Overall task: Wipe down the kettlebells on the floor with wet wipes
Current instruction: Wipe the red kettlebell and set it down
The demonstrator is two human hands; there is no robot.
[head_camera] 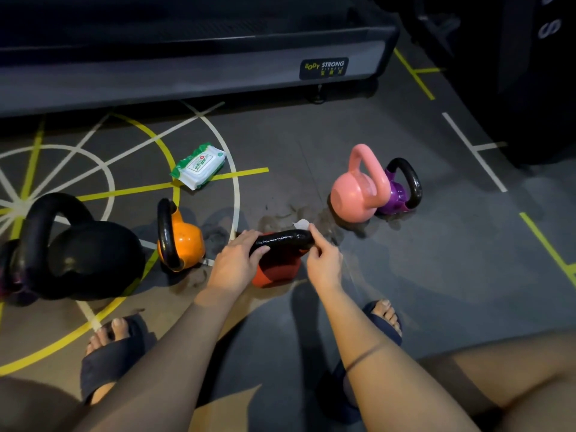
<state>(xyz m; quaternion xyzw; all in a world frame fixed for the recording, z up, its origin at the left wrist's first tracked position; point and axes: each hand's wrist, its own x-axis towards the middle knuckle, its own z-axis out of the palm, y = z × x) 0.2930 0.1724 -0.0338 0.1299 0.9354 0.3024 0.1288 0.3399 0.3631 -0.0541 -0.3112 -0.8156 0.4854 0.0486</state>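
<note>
Over grey floor (436, 244), left hand (237, 263) grips glossy kettlebell handle (283, 238); right hand (324, 260) pinches wipe (301, 224).

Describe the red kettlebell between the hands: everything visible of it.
The red kettlebell stands on the grey floor, handle uppermost, between the orange kettlebell and the pink kettlebell. Its round body looks matte red-orange; its thick black handle is glossy, perhaps wet. The left hand grips the handle's left end; the right hand pinches a white wet wipe against its right end.
</note>
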